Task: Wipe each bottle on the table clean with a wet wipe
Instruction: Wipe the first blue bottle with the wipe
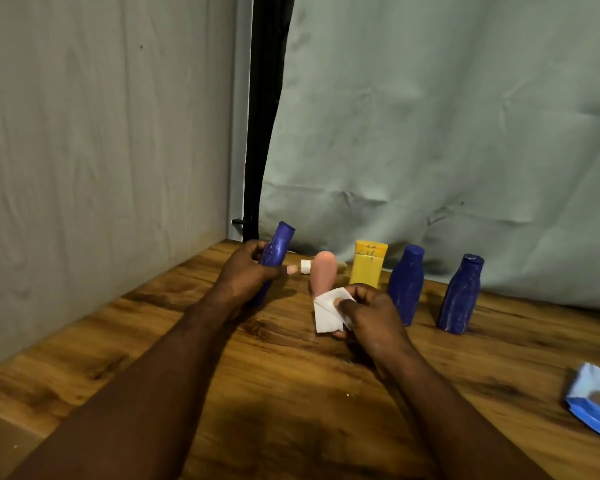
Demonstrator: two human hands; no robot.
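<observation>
My left hand (248, 271) grips a blue bottle (278, 247) around its middle and holds it tilted above the wooden table (291, 375). My right hand (371, 311) pinches a white wet wipe (328, 311) a little to the right of that bottle, apart from it. Behind the wipe stands a pink bottle (322, 270). A yellow bottle (368, 263) and two more blue bottles (406, 284) (460, 294) stand in a row to the right, near the back edge.
A small white cap (305, 266) lies beside the pink bottle. A blue wet-wipe pack (594, 403) lies at the table's right edge. Pale cloth hangs behind the table, and a wall runs along its left side.
</observation>
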